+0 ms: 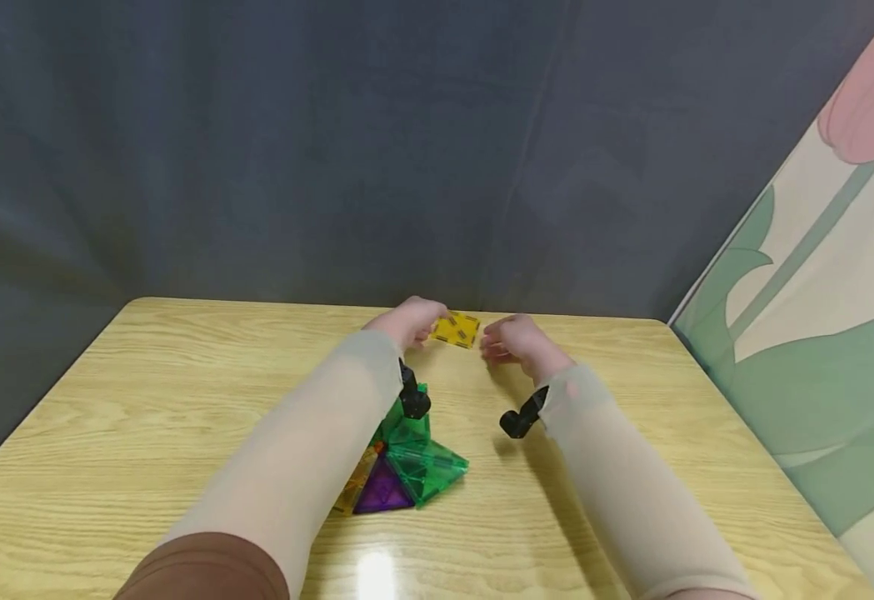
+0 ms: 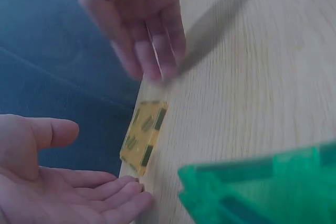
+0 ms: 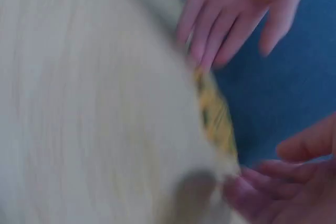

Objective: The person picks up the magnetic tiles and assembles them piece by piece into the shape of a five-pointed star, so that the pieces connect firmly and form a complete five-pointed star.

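Note:
A flat yellow translucent magnetic tile (image 1: 456,330) with dark strips lies at the table's far edge, between both hands. My left hand (image 1: 410,320) is on its left side, fingers extended and the thumb held apart; in the left wrist view the fingertips of the left hand (image 2: 73,192) are right at the tile's near corner. On the other side my right hand (image 1: 521,340) has loosely straight fingers with nothing in them. The right wrist view, blurred, shows the right hand (image 3: 289,179) close to the tile's end (image 3: 216,119).
Nearer me, partly behind the left forearm, sit joined magnetic tiles: green ones (image 1: 431,468), a purple triangle (image 1: 384,488) and an orange one (image 1: 354,485). A dark curtain (image 1: 332,167) hangs behind the wooden table (image 1: 204,392). A flower-patterned panel (image 1: 841,333) stands at the right.

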Tool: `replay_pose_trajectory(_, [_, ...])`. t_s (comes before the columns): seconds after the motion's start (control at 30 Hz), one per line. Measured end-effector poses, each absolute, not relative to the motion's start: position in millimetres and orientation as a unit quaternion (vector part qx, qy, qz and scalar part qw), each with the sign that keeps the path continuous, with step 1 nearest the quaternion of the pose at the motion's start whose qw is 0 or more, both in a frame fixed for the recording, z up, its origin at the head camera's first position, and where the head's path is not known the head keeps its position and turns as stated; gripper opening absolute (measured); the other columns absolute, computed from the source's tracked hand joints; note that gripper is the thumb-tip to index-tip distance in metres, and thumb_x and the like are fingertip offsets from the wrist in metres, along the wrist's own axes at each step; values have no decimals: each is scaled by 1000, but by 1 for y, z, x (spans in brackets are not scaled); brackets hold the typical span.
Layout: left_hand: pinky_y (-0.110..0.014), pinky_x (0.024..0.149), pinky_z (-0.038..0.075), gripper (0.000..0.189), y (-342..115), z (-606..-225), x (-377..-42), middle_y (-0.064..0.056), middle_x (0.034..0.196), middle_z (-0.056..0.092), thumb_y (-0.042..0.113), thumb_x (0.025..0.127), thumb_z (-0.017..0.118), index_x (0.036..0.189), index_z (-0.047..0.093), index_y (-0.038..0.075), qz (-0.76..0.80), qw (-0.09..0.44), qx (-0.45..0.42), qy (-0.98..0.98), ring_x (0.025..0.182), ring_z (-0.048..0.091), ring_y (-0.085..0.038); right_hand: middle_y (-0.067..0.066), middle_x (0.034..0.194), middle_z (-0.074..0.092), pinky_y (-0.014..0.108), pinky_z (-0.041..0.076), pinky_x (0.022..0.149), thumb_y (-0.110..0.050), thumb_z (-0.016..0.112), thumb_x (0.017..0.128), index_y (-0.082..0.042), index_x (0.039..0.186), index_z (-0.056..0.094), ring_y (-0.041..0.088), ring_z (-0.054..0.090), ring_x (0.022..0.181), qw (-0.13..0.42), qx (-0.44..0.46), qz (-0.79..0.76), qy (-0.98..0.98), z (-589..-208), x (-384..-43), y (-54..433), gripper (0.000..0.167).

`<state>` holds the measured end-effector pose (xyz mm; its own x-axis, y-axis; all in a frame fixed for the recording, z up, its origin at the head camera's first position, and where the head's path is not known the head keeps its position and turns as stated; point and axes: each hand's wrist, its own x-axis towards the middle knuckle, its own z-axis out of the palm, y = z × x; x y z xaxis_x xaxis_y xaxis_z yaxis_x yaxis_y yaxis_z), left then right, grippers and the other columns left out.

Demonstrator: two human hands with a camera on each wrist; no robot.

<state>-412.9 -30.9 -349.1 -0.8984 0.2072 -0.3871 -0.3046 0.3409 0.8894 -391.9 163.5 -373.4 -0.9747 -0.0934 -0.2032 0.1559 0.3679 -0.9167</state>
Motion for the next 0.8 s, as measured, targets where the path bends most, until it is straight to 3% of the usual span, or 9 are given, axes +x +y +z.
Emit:
replay_pose_trajectory(0.17, [-36,73,30,41,-34,-347,-408,-1,71,22,23,101,53,135,40,5,581,232,-25,780,64,21,-18,27,158,18,48,20,118,1,37,100,4,156,12,38,22,144,102,-27,-522,847,-385,-403,176,61])
replay_pose_trajectory(0.27, [-34,75,35,46,-28,-346,-403,-4,77,34,23,102,53,141,36,4,586,243,-11,773,68,31,-19,24,160,15,49,14,119,3,36,99,1,157,7,37,15,146,132,-38,-520,843,-388,-409,180,65])
replay_pose_trajectory(0.37, [-33,86,43,56,-25,-345,-400,-12,100,47,22,102,54,149,30,3,593,248,-7,766,83,46,-23,24,159,20,49,16,118,4,37,98,2,157,10,37,17,146,140,-36,-510,848,-386,-411,177,64])
replay_pose_trajectory(0.47, [-40,105,41,65,-25,-344,-398,-22,139,39,22,102,54,155,20,3,597,250,-10,762,115,48,-32,24,157,26,48,19,118,2,38,99,5,155,17,36,22,145,141,-28,-509,849,-384,-409,173,60])
replay_pose_trajectory(0.53, [-40,104,42,66,-25,-344,-396,-23,138,41,23,101,54,155,20,3,599,244,-19,762,116,49,-33,24,155,30,46,27,115,1,39,101,7,153,23,35,34,138,134,-20,-518,844,-384,-406,173,54])
replay_pose_trajectory(0.57, [-43,108,40,69,-24,-345,-397,-24,146,36,24,101,55,156,19,3,599,238,-26,764,126,43,-36,25,153,33,44,33,111,0,40,101,8,151,27,33,42,130,131,-12,-527,840,-384,-404,174,52])
replay_pose_trajectory(0.63, [-42,106,41,66,-23,-347,-399,-25,145,38,24,100,55,155,23,3,600,229,-44,765,126,45,-37,25,148,39,40,41,104,-1,43,101,10,148,32,27,53,112,129,9,-546,828,-385,-400,175,49])
replay_pose_trajectory(0.73, [-41,104,44,62,-19,-351,-403,-23,143,41,24,100,57,153,30,5,594,219,-75,770,125,46,-37,28,138,48,33,50,94,-2,47,101,12,142,41,19,59,88,140,34,-569,809,-387,-393,177,45])
replay_pose_trajectory(0.8, [-40,102,46,60,-18,-354,-405,-21,140,43,24,99,58,151,34,6,583,218,-88,778,121,48,-34,30,131,53,32,53,92,-2,49,100,14,137,46,17,64,85,152,46,-577,801,-388,-390,176,41])
